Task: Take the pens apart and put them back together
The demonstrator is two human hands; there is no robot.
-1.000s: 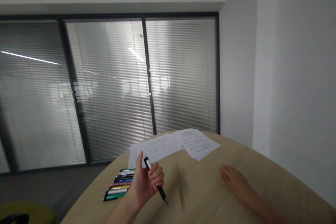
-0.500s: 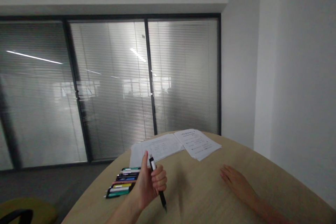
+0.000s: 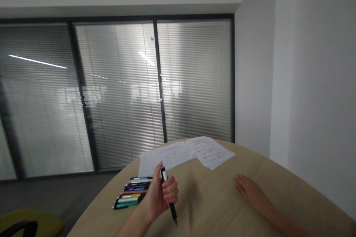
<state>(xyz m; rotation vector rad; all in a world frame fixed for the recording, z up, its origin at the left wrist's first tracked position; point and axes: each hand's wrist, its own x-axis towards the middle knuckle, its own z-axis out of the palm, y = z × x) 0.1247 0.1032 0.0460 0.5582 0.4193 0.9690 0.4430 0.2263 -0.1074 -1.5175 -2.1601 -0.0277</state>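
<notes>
A black-and-white click pen (image 3: 172, 211) was found tip down above the tabletop (image 3: 214, 196), clamped within the curled left hand (image 3: 159, 197), whose thumb (image 3: 157, 173) stood at the push button (image 3: 162, 164), apparently so that it could be pressed. Just beside that hand, toward the left edge, pens (image 3: 133, 195) lay in a row, presumably to keep each distinct; printed sheets (image 3: 210, 152) lay by the far edge, seemingly out of the hands' way. The right hand (image 3: 251, 190) rested flat toward the right edge, well apart, holding nothing visible.
</notes>
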